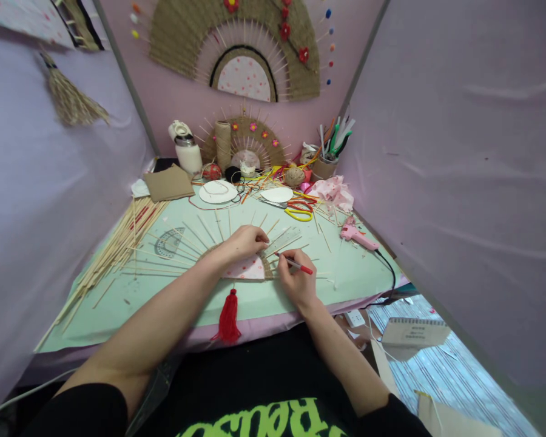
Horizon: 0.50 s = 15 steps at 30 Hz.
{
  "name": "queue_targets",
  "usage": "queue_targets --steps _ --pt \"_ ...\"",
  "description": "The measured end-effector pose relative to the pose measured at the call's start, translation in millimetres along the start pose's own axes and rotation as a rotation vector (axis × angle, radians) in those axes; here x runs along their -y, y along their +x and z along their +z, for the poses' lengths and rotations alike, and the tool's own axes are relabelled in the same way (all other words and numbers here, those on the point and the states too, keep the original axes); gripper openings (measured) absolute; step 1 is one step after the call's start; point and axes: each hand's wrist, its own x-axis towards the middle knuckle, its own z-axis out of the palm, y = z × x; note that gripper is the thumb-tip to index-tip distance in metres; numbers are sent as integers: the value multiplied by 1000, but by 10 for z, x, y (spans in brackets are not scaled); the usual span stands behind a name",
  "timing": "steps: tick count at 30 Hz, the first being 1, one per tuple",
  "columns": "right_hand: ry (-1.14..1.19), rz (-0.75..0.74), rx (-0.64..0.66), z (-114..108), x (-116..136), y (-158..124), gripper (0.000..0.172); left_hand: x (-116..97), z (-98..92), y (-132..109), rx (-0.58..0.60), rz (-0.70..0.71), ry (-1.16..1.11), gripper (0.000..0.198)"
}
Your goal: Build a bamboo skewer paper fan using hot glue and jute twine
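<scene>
My right hand [295,280] grips a red pen [303,266], its tip down by the sticks at the right of a small fan [243,269]. The fan has a pink-dotted half-round centre and thin wooden sticks spreading outward. My left hand [250,241] reaches over the fan, fingers curled and pressed together at the near end of a clear ruler [286,238] lying across the sticks. Part of the fan is hidden under my left hand and forearm. A red tassel [228,318] hangs from the fan's lower edge over the table edge.
Bamboo sticks [113,243] and a protractor [168,242] lie left. Scissors [299,210], white ovals [218,192] and yarn balls [294,176] are behind the fan. A pink glue gun [359,235] with a cord lies right. A bottle [188,155] and tool cup [324,168] stand at the back.
</scene>
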Motion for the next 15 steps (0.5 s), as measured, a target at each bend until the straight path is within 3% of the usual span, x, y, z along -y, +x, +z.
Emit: queue_targets --steps 15 --pt "3 92 -10 2 3 6 13 59 50 45 17 38 63 25"
